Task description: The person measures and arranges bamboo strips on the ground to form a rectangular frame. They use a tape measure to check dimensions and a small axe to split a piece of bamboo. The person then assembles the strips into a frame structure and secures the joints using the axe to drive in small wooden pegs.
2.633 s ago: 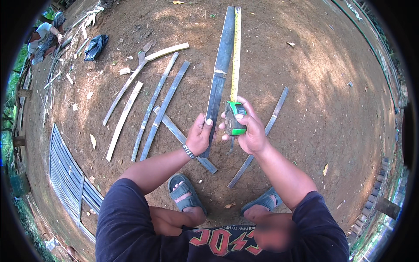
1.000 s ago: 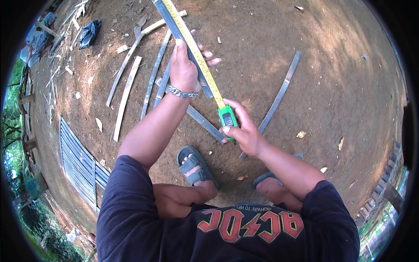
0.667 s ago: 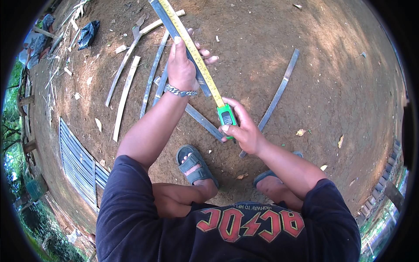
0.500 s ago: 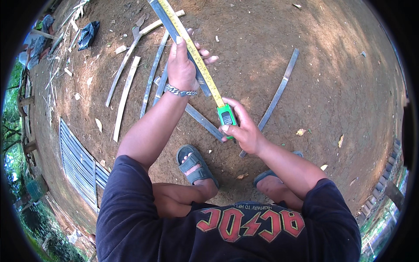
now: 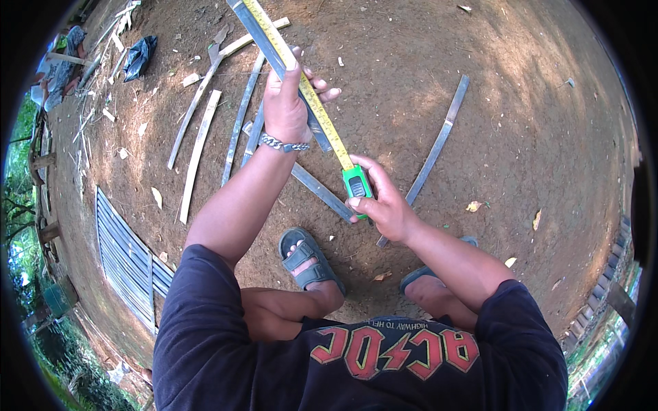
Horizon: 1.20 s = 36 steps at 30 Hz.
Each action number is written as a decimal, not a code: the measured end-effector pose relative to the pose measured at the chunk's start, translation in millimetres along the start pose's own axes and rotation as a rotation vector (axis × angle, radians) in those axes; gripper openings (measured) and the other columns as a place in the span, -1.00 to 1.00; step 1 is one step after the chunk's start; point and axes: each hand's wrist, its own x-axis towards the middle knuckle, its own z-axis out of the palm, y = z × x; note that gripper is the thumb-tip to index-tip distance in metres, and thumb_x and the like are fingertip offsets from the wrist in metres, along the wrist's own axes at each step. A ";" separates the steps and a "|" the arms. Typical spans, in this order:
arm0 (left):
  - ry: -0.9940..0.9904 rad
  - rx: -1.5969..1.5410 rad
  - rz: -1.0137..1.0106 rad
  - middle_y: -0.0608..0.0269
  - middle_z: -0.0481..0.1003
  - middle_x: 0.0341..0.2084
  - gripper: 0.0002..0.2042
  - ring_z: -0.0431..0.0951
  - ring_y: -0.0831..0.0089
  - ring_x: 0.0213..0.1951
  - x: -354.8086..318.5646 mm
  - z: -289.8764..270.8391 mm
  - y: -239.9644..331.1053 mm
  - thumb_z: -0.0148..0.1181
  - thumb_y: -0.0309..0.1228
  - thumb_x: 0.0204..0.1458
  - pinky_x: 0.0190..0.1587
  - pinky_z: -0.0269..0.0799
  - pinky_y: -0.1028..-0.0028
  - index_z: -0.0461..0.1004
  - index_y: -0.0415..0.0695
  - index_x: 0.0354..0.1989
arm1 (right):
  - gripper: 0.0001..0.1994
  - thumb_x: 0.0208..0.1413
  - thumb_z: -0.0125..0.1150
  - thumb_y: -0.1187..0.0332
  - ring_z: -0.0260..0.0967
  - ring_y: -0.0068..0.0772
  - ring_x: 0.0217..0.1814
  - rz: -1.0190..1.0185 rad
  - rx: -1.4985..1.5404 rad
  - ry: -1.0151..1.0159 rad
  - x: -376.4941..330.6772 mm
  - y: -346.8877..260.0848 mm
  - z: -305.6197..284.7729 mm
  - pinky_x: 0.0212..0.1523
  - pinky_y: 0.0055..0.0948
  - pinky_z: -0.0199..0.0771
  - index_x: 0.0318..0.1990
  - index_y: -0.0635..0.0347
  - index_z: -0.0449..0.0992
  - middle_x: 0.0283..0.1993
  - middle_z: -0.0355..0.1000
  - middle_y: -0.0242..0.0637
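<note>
My left hand is closed around a dark, flat bamboo-like slat, which slants up and away toward the top edge. Its thumb lies on top at the edge of the yellow tape blade, and its other fingers reach out past the far side. The blade runs along the slat and on beyond its near end. In my right hand is the green tape measure case, with the thumb across its lower part. Where the slat and blade end at the top is out of view.
Several strips lie on the dirt, among them a pale strip and a dark slat at right. A slatted panel is on the left. Farther off are a black plastic bag and another person. My sandalled foot is below.
My left thumb has shifted slightly right, onto the blade's edge. The slat's upper part has tipped slightly left. My right hand keeps the tape case in nearly the same place.
</note>
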 end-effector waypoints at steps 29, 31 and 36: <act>0.040 -0.033 -0.004 0.25 0.30 -0.35 -0.30 0.48 0.45 -0.41 -0.5 7.3 -0.9 -0.10 0.22 0.24 -0.30 0.72 0.20 0.16 -0.18 0.27 | -0.27 0.09 0.18 0.37 0.38 -0.40 -0.05 0.049 0.040 -0.053 -3.2 4.2 -12.1 -0.20 -0.36 0.61 0.42 0.09 0.02 0.05 0.22 -0.24; 0.052 -0.029 -0.008 0.25 0.30 -0.36 -0.29 0.48 0.46 -0.41 -0.1 7.1 -0.8 -0.09 0.23 0.23 -0.30 0.72 0.20 0.16 -0.19 0.27 | -0.29 0.09 0.19 0.36 0.37 -0.43 -0.09 0.041 0.046 -0.046 -2.9 4.0 -12.2 -0.22 -0.37 0.60 0.41 0.09 0.04 0.01 0.23 -0.26; 0.050 -0.018 0.002 0.25 0.30 -0.36 -0.26 0.47 0.46 -0.41 0.3 6.8 -1.9 -0.08 0.24 0.22 -0.29 0.72 0.20 0.15 -0.19 0.28 | -0.31 0.09 0.22 0.36 0.34 -0.50 -0.17 0.026 0.050 -0.021 -3.0 3.9 -12.4 -0.28 -0.41 0.58 0.38 0.09 0.09 -0.08 0.27 -0.30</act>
